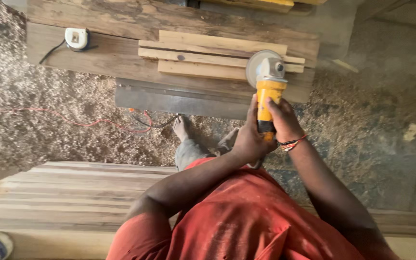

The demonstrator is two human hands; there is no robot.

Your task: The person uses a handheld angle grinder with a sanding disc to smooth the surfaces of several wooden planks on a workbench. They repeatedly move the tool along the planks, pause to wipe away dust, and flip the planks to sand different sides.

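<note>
Both of my hands hold a yellow angle grinder [267, 91] by its body. My left hand [249, 139] wraps the handle from the left, and my right hand [283, 120], with a beaded bracelet on the wrist, grips it from the right. The grinder's grey head and round disc [261, 65] rest against the right end of several pale wooden strips [203, 55] laid side by side on a rough wooden workbench [116, 58].
A white tape measure [76, 38] lies on the bench at the left. A red cable [68, 118] runs across the sawdust-covered floor. Stacked pale planks [73, 192] lie at lower left. My bare foot [180, 129] stands below the bench.
</note>
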